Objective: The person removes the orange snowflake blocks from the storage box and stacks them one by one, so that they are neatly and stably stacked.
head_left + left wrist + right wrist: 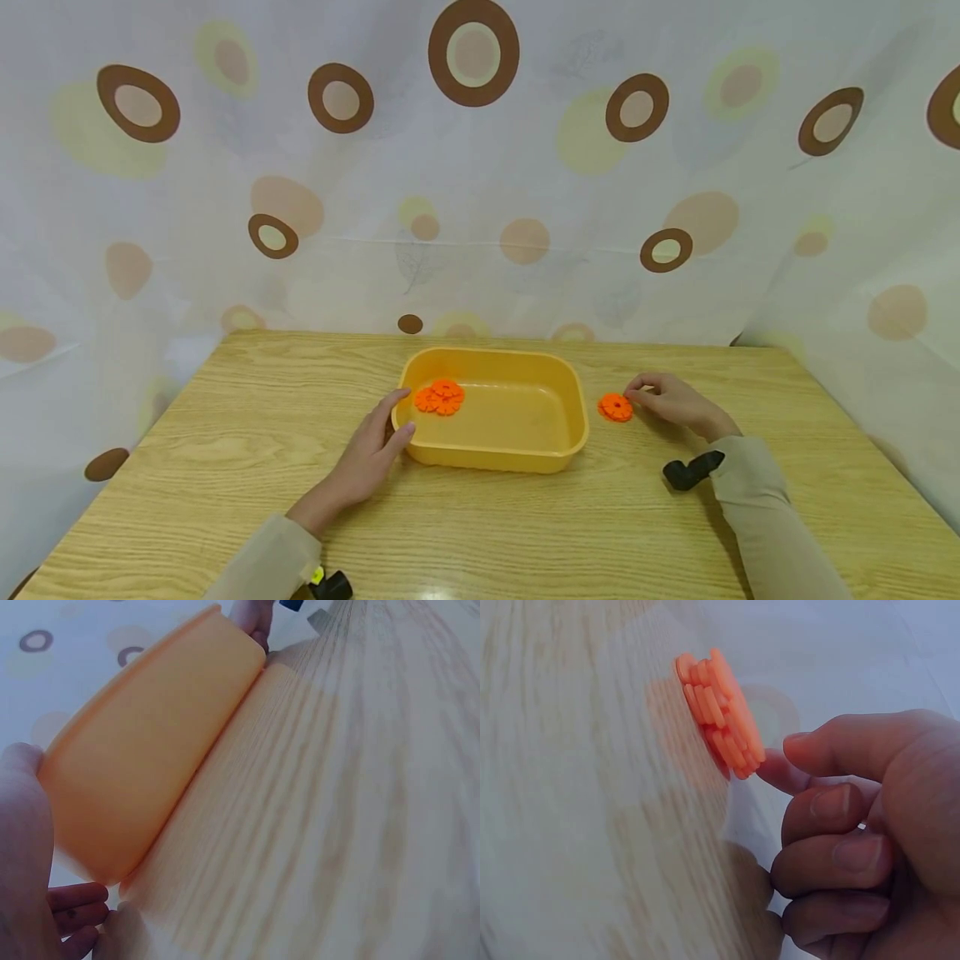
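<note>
An orange-yellow plastic basin (pixel 502 454) stands on the table. My left hand (pixel 367 454) holds its left end, with the thumb and index fingertips over the rim; in the left wrist view the other fingers (pixel 79 907) are bent beside the outer wall. Several orange notched discs (pixel 440 398) lie overlapping inside the basin at its left. Right of the basin, a small stack of similar discs (pixel 616 407) lies on the table. My right hand (pixel 678 404) is at the stack's right edge. Its index fingertip touches or nearly touches the discs, the thumb (pixel 802 746) is apart, and the other fingers are curled.
The wood-grain table (pixel 480 533) reaches back to a white curtain (pixel 480 183) patterned with rings and spots. Black camera mounts (pixel 692 472) sit at both wrists, close above the tabletop.
</note>
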Tool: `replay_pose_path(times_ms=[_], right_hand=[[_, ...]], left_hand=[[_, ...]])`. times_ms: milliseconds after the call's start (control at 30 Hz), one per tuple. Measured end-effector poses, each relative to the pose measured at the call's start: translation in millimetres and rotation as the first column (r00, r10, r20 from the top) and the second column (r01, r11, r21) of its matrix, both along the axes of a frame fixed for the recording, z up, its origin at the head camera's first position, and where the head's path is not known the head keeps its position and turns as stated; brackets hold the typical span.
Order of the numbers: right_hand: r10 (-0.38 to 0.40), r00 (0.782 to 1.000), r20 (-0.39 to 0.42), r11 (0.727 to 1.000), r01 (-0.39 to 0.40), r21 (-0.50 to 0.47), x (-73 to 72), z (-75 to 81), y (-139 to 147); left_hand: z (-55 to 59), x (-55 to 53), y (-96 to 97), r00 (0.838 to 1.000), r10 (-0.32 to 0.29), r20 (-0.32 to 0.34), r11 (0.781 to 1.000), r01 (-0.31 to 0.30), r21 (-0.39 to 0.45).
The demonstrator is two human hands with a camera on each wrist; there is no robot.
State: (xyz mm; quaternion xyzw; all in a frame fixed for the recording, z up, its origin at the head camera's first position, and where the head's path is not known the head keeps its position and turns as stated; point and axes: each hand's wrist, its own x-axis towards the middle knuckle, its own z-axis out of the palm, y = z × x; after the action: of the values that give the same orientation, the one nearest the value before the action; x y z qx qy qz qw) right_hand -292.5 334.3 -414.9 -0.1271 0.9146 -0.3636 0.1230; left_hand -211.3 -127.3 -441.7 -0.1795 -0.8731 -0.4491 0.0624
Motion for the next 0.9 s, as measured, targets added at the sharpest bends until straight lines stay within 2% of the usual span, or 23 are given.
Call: replay_pose_path(times_ms=[333, 567, 733, 900], right_hand=[[0.011, 1.0, -0.02, 1.0, -0.011, 0.009, 1.6, 2.6, -4], [-0.012, 1.0, -0.02, 1.0, 0.012, 0.018, 3.4, 5.7, -1], [-0.031, 0.999, -0.01, 0.999, 0.031, -0.017, 3.3, 7.8, -2], [-0.013, 0.997, -0.075, 0.997, 0.007, -0.074, 2.8, 14.1, -7]], left_hand=[[-0.6, -0.1, -0.1, 1.0, 0.002, -0.005, 1.0, -0.002, 0.01], [-0.7, -1.3, 2.1, 0.999, -0.021, 0.027, 0.999, 0.02, 0.044], [-0.7, -1.7, 1.9, 0.999, -0.016, 0.034, 0.999, 0.014, 0.041], [-1.3, -1.8, -1.2, 1.0, -0.006, 0.03, 0.999, 0.005, 0.035]])
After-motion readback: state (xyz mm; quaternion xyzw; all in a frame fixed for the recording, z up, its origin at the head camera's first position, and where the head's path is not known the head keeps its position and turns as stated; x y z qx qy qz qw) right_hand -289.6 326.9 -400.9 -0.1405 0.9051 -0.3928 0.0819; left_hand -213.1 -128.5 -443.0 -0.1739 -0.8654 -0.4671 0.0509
